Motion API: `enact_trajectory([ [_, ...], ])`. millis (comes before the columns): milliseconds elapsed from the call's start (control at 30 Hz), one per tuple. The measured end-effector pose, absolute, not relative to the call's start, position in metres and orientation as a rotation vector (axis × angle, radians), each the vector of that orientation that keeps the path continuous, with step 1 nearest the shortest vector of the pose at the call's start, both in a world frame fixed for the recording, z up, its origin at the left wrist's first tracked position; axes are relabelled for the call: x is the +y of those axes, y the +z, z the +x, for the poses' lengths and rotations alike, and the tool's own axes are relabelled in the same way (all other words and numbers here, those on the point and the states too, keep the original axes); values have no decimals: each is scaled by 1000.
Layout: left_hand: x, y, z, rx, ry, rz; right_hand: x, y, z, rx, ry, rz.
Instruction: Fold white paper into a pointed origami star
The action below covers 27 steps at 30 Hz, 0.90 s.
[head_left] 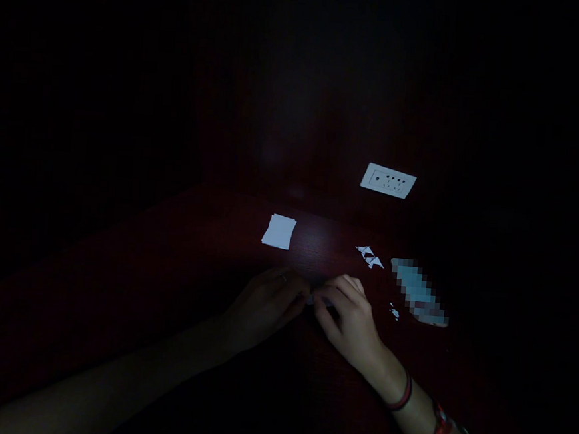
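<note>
My left hand (270,304) and my right hand (346,315) meet low over the dark red table, fingertips close together. Between them shows a small piece of paper (317,301), dim and mostly covered by the fingers. The fingers of both hands are curled and closed on it; its exact shape is hidden. Beyond my left hand lies a small stack of white paper sheets (279,231). Folded white paper pieces (370,257) rest past my right hand, and a few tiny paper scraps (394,311) lie to its right.
A phone (420,292), its screen pixelated, lies on the table (208,231) at the right. A white wall socket (388,180) is set in the dark panel behind. The surroundings are very dark, and the table's edges fade into shadow.
</note>
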<state>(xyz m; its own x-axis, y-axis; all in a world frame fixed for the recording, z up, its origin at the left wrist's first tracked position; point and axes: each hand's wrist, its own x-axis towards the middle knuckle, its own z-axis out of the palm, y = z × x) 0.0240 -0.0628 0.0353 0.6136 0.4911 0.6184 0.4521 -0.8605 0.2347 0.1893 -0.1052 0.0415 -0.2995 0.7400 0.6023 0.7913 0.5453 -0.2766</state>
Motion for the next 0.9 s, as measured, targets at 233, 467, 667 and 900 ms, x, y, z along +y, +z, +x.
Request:
enact_trajectory([
  [233,-64,40,22,814,1121,2678,-103,47,201,-2109,-126,-1310],
  [467,-54,42,14,979,1140,2480,-92,57,238,-1911,-190,-1452],
  [667,-56,37,19,923,1097,2550,-102,59,218,-2039,36,-1283],
  [900,-56,31,21,825,1076,2572,-100,47,206,-2114,57,-1291],
])
